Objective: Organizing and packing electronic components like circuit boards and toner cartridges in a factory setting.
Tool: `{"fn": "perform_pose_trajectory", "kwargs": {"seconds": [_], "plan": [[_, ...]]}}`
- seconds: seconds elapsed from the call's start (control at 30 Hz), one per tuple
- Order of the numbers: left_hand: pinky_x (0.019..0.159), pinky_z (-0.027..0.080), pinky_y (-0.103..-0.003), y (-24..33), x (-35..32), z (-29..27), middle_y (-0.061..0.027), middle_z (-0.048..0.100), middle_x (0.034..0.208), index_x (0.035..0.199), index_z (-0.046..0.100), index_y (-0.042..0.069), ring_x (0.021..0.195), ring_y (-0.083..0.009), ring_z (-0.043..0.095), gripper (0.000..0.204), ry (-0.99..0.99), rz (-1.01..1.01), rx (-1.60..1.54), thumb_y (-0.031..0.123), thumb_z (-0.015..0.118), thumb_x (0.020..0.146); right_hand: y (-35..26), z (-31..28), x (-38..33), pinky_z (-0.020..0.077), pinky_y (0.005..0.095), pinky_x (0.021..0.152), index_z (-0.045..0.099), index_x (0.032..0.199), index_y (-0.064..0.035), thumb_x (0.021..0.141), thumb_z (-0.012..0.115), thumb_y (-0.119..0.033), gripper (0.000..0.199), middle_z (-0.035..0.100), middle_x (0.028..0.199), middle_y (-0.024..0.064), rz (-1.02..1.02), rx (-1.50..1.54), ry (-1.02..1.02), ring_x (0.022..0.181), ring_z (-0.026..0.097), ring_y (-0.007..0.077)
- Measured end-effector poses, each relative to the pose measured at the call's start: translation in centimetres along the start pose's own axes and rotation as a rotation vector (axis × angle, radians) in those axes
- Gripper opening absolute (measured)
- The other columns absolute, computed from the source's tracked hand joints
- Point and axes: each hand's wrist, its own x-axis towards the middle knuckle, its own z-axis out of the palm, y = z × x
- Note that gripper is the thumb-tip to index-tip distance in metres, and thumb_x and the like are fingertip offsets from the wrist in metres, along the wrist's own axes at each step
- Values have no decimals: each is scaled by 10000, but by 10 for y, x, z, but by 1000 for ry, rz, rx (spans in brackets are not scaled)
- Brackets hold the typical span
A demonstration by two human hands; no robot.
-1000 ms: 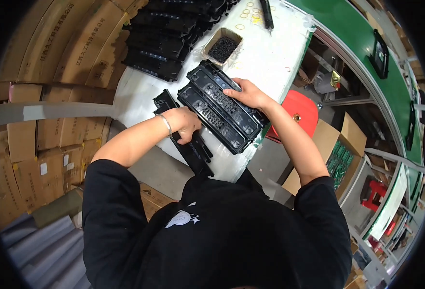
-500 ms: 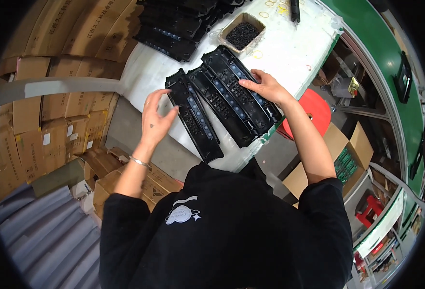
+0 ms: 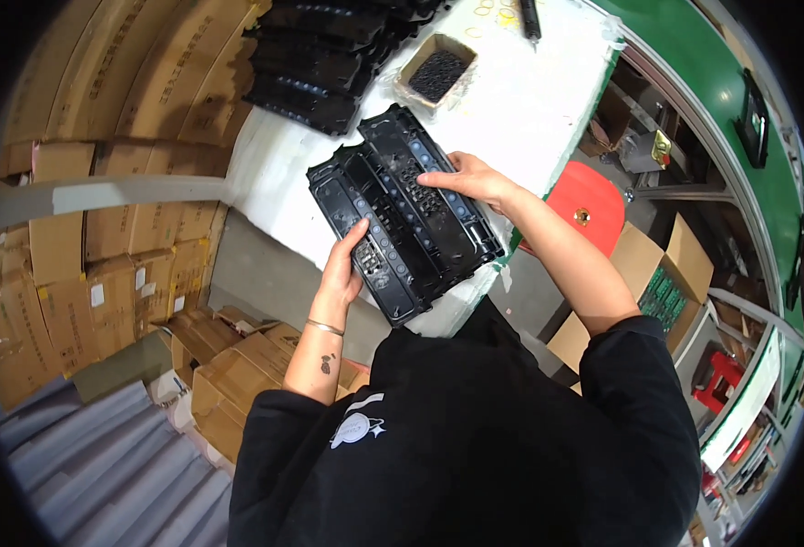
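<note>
L hand (image 3: 345, 266) back on black panel (image 3: 402, 214) | R hand (image 3: 470, 178) gripping too | parts box (image 3: 435, 73) beyond

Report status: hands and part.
Left hand and right hand both grip the long black plastic panels on the white table. Nothing obstructing.

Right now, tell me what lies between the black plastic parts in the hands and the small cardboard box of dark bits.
In the head view, only bare white table separates the black plastic parts from the small cardboard box; nothing lies on that stretch.
</note>
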Motion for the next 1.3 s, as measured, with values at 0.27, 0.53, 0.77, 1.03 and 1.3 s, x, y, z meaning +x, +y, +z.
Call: {"fn": "perform_pose_trajectory", "kwargs": {"seconds": [0.27,0.53,0.77,1.03,1.3], "plan": [[963,392,-414,-19,37,-39,-153,553,1175,1184,501,-4,1074,-290,532,433,-102,-138,-330,279,535,858,37,-20,2,483,295,806,513,1142,40,673,762,-250,605,612,1032,120,-79,302,-288,907,598,182],[1017,318,-425,-10,7,-38,-97,425,1326,1297,407,48,1181,-279,425,603,-206,-17,-210,382,551,815,48,18,-19,468,344,828,482,1162,-4,606,798,-173,660,586,1064,116,-193,479,-234,945,570,197],[1012,329,-424,-14,-25,12,-112,452,1301,1297,407,46,1171,-289,441,605,-414,-174,-26,383,539,812,65,19,-133,428,327,875,455,1191,7,625,788,-204,689,560,1110,124,-402,564,88,1028,528,199],[906,452,-385,-72,-42,155,-132,585,1128,1185,506,0,1009,-274,575,469,-616,-357,249,301,529,826,127,-41,-264,431,308,885,421,1233,-5,680,756,-216,679,549,1129,113,-447,691,420,1023,539,178],[873,478,-387,-192,-34,353,-150,595,1095,1176,504,-7,963,-275,597,455,-832,-598,371,242,551,799,222,-174,-377,361,315,957,356,1304,-31,727,718,-201,702,497,1219,101,-425,755,760,1124,470,188]]}}
